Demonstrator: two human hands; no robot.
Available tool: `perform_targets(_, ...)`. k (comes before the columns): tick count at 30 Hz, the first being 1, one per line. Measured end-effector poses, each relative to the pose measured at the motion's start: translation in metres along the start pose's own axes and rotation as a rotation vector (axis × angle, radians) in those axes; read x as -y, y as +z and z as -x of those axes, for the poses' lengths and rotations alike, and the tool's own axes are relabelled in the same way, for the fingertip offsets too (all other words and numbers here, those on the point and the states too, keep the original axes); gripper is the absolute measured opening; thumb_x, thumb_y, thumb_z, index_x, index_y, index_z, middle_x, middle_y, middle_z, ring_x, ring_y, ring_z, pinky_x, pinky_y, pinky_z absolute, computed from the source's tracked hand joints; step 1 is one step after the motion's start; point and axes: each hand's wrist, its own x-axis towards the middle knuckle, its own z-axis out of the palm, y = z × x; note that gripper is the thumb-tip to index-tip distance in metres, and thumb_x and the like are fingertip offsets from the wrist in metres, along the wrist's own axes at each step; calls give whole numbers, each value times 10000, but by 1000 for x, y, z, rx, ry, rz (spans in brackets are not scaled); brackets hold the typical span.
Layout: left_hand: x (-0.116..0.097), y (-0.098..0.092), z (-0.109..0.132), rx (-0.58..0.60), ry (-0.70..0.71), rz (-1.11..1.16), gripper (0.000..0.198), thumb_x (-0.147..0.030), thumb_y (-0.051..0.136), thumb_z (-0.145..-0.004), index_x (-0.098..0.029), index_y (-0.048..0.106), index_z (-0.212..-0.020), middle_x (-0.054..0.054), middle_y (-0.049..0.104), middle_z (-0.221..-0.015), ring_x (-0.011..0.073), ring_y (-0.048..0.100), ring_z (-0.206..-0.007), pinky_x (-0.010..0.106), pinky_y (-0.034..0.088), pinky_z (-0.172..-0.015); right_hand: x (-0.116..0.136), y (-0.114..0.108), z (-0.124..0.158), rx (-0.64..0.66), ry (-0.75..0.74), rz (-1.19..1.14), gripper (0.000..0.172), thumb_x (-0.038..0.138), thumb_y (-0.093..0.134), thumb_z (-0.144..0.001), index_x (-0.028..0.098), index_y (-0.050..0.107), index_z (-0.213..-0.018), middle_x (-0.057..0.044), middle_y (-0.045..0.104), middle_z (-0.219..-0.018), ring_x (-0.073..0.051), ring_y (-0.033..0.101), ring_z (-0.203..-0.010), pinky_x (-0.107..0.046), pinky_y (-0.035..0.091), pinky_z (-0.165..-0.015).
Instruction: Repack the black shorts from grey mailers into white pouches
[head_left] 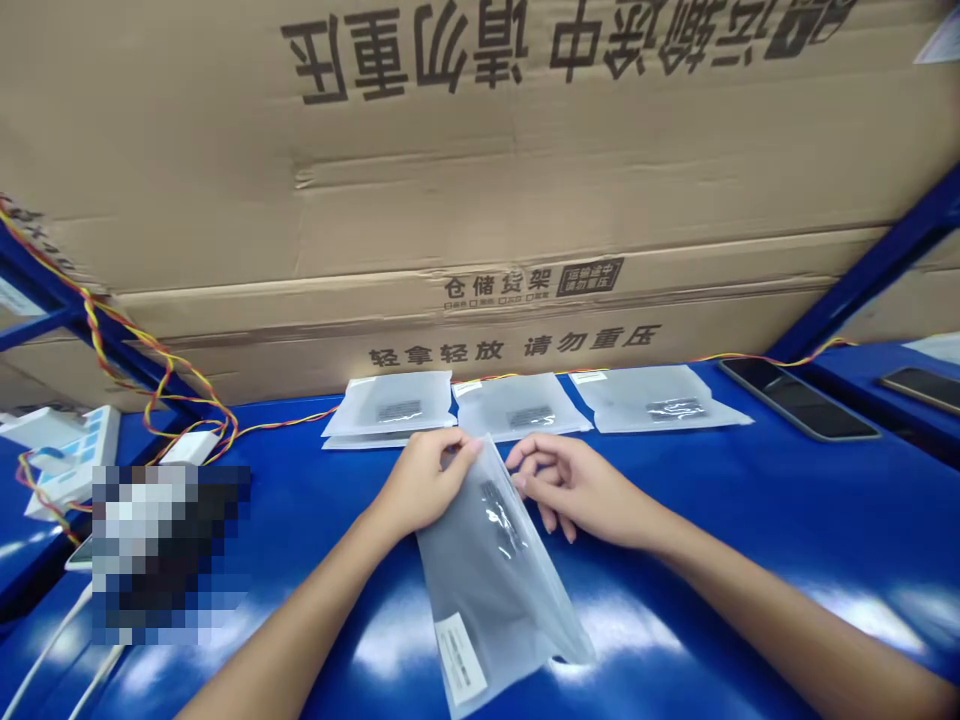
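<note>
Frosted plastic bag point(487, 570), lower centre, holds a dark item; left hand point(424, 480) pinches its top corner, right hand point(574, 490) loosely curled just beside it. Three similar bags point(517, 405) lie in a row, upper centre, on blue bench point(750, 500).

Looked like a packing station in some electronics workroom, honestly. There was a long blue bench point(712, 500), big cartons point(480, 170) printed with warehouse-shelving text propped behind it, frosted plastic bags point(517, 405) lined up, a couple of phones point(799, 398), a power strip point(71, 460) and twisted coloured wires point(105, 340) around.
</note>
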Motion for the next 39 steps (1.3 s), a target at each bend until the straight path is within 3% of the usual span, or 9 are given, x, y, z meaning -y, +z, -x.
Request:
perform_targets(6, -1, 1, 0, -32, -2, -16, 390, -424, 502, -994, -203, 561, -678, -3, 611, -679, 165, 514, -650, 284, 384, -618, -1, 2, 1, -46, 6, -11, 468, 522, 841, -758, 204, 608, -1011, 53, 610, -745, -99, 600, -452, -172, 451, -307)
perform_targets(11, 0, 1, 1, -47, -8, -63, 381, -403, 498, -992, -210, 555, -669, -2, 614, -660, 170, 509, -633, 291, 359, -619, -1, 4, 4, -47, 71, 10, 402, 530, 816, -784, 178, 663, -904, 29, 649, -576, -123, 604, -429, -219, 519, -401)
perform_targets(18, -1, 2, 1, -53, -22, -126, 371, -389, 486, -999, -214, 570, -683, 9, 636, -667, 183, 523, -628, 305, 352, -635, 0, 4, 5, -123, 123, -58, 384, 495, 853, -733, 175, 716, -894, -4, 699, -636, -178, 697, -583, -269, 593, -488)
perform_targets(24, -1, 2, 1, -62, -28, -156, 379, -381, 495, -1001, -212, 553, -666, 3, 626, -648, 179, 520, -614, 305, 348, -633, 2, 4, 9, -89, 187, -101, 388, 533, 801, -787, 167, 734, -896, -50, 766, -713, -192, 740, -621, -339, 643, -654)
perform_targets(28, -2, 3, 2, -65, -18, -158, 376, -381, 491, -1009, -206, 578, -687, 4, 642, -669, 179, 542, -629, 301, 361, -641, 7, 5, 11, 23, 182, -158, 339, 471, 794, -792, 165, 730, -923, -49, 780, -786, -213, 777, -720, -354, 652, -730)
perform_targets(30, -3, 3, 2, -59, -9, -155, 374, -375, 494, -1011, -203, 587, -692, 4, 652, -679, 178, 554, -636, 298, 366, -644, 8, 5, 12, 89, 183, -183, 337, 437, 801, -780, 163, 728, -963, -40, 778, -811, -214, 781, -719, -339, 652, -705)
perform_targets(32, -4, 4, 2, -50, 2, -142, 367, -369, 497, -1015, -201, 603, -707, 3, 664, -694, 177, 572, -651, 292, 378, -649, 9, 5, 13, 146, 205, -184, 391, 438, 813, -767, 163, 710, -1025, -32, 774, -790, -198, 755, -616, -300, 624, -583)
perform_targets(35, -8, 8, 5, -46, 33, -123, 355, -358, 496, -1024, -201, 616, -730, 2, 675, -715, 175, 587, -671, 284, 395, -657, 11, 8, 15, 244, 278, -170, 456, 500, 813, -763, 168, 665, -1038, -17, 752, -693, -136, 617, -396, -223, 475, -383)
perform_targets(39, -20, 15, 13, -40, 89, -130, 329, -327, 489, -1037, -205, 625, -763, 9, 702, -762, 176, 610, -699, 285, 417, -695, 13, 20, 19, 302, 303, -84, 360, 513, 778, -777, 189, 620, -781, 48, 588, -482, -93, 449, -343, -200, 344, -346)
